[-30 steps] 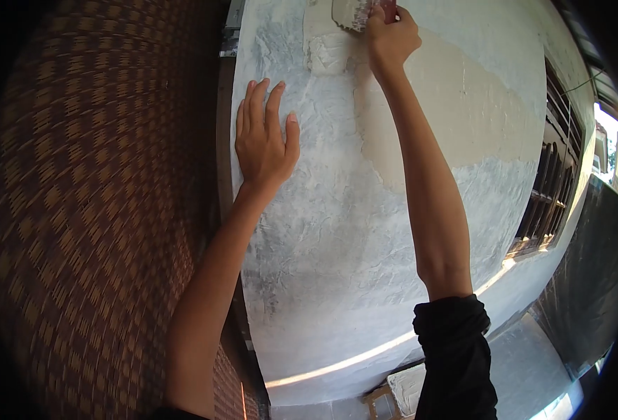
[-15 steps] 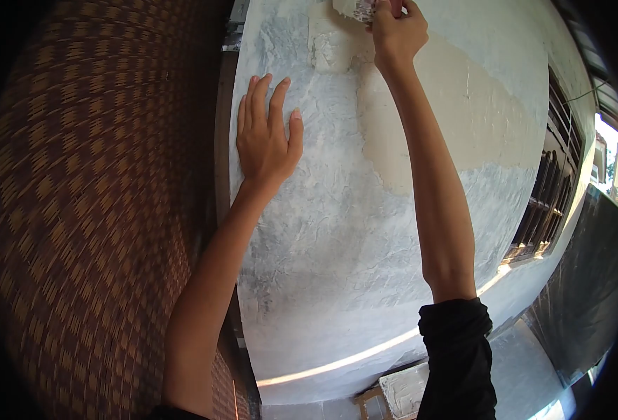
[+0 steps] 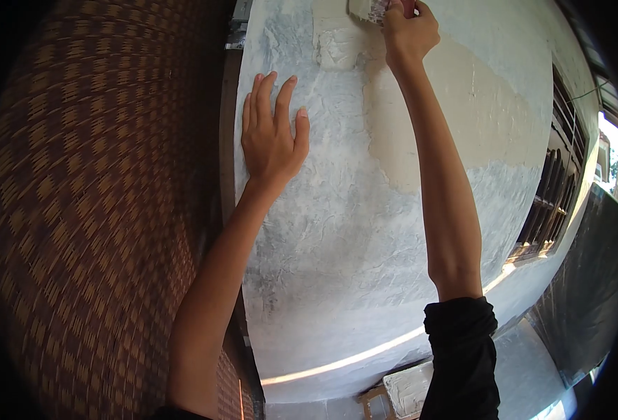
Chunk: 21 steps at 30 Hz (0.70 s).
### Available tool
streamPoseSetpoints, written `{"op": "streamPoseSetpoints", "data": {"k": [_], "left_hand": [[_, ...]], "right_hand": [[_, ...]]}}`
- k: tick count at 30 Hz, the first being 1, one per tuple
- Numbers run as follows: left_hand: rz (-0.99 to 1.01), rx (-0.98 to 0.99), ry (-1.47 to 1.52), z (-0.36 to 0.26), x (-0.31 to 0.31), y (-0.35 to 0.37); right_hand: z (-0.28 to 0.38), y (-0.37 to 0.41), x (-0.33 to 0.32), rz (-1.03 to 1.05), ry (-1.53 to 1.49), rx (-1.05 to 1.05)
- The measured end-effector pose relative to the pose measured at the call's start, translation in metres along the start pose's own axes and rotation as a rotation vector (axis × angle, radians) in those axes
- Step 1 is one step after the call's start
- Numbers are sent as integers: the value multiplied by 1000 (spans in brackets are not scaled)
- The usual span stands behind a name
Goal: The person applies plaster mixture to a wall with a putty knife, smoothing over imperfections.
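Note:
My right hand (image 3: 411, 31), at the top of the view, is closed round the reddish handle of a putty knife (image 3: 367, 8). Its blade is smeared with filler and lies at the wall, partly cut off by the frame's upper edge. Beige wet filler (image 3: 456, 105) covers a broad patch of the wall below and right of that hand. A thicker, rougher dab of filler (image 3: 338, 47) sits to the left. My left hand (image 3: 274, 133) rests flat with fingers spread on the grey-white wall (image 3: 323, 231), near its left edge, holding nothing.
A woven brown bamboo panel (image 3: 99, 210) stands close along the left. On the right is a barred window (image 3: 550, 189), with a dark sheet (image 3: 582, 280) beyond. Low down, a filler-smeared board or tray (image 3: 408, 389) lies by a brown box (image 3: 377, 404), partly behind my right sleeve.
My right hand and the putty knife have shifted slightly right along the wall. My left hand keeps its place on the wall, while the whole view has moved a little.

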<state>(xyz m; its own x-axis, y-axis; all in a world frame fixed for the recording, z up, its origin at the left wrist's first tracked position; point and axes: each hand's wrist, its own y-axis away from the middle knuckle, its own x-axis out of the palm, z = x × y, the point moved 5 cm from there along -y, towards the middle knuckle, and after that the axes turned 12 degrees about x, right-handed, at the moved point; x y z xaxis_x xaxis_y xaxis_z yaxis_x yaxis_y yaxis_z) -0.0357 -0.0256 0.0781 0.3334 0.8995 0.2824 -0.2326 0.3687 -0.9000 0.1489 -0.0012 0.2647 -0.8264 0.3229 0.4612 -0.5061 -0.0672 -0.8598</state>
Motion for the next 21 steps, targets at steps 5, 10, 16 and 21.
{"op": "streamPoseSetpoints", "data": {"k": [5,10,16,21], "left_hand": [[-16,18,23,2,0,2],[6,14,-11,1,0,0],[-5,33,22,2,-2,3],[-7,9,-8,-1,-2,0]], "right_hand": [[-12,9,32,64,62,-34],[3,2,3,34,35,83],[-23,2,21,74,164,-22],[-29,-31,-53,-87,190,-26]]}}
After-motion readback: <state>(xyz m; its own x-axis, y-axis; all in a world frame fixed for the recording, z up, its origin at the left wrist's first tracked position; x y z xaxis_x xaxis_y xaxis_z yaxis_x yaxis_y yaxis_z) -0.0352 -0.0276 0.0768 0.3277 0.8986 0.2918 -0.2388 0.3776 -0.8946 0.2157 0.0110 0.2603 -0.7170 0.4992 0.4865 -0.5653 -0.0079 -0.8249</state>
